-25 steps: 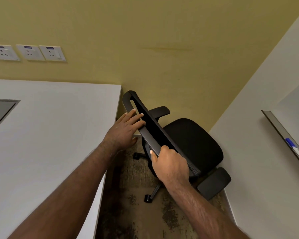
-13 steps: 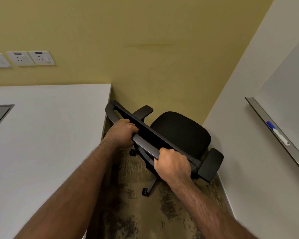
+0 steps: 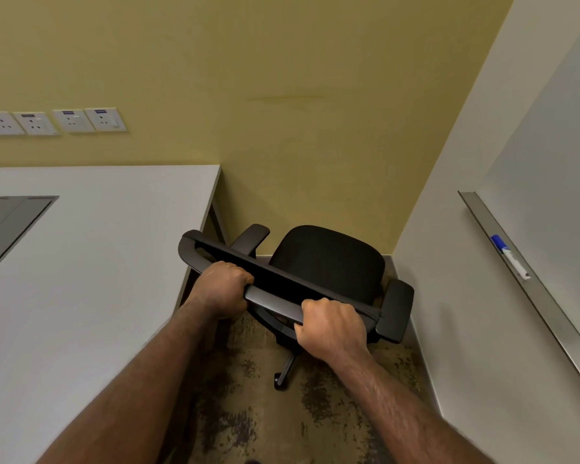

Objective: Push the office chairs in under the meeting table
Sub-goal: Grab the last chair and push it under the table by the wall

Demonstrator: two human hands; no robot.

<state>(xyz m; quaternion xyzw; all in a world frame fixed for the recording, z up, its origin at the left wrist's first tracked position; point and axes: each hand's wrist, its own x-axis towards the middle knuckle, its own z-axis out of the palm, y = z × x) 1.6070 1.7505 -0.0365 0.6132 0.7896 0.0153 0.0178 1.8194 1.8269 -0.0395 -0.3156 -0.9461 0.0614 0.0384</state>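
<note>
One view only, head-worn, wide-angle; looks forward and steeply down from standing height onto the chair (image 3: 329, 259) in the room corner; close in, both forearms running up from the bottom edge to the chair's backrest; desk (image 3: 91, 262) left of the chair, whiteboard ledge (image 3: 529, 289) right of it, yellow wall (image 3: 282, 78) beyond it, straight edges bowed by the lens.
</note>
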